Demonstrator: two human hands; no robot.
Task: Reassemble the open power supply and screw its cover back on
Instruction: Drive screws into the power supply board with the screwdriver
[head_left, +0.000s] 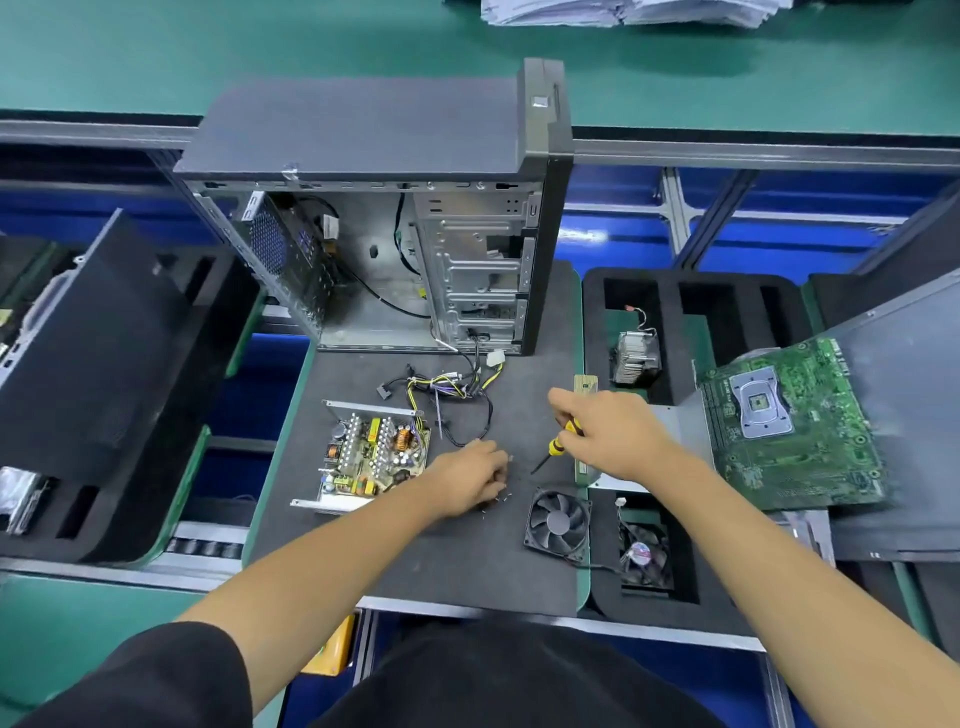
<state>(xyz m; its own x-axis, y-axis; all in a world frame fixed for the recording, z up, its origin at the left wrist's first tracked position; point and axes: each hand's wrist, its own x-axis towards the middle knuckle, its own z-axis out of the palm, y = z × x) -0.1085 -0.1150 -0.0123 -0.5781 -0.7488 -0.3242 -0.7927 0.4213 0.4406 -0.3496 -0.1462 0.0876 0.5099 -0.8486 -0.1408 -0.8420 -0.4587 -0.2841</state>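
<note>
The open power supply (371, 454) lies on the dark mat (467, 561), its circuit board bare and its cable bundle (452, 392) trailing toward the case. To its right my left hand (470, 478) reaches down with curled fingers over several small screws (501, 500) scattered on the mat; whether it pinches one is hidden. My right hand (610, 434) grips a yellow-handled screwdriver (558, 446), tip pointing down-left above the mat. A black fan (557, 524) lies flat just below the screwdriver. A grey metal plate (670, 415), perhaps the cover, lies under my right hand.
An open computer case (395, 218) stands behind the power supply. Right of the mat, a foam tray (675, 312) holds a heatsink (636, 356) and a small fan (643, 556). A green motherboard (795, 421) lies at right. A black foam tray (104, 364) sits at left.
</note>
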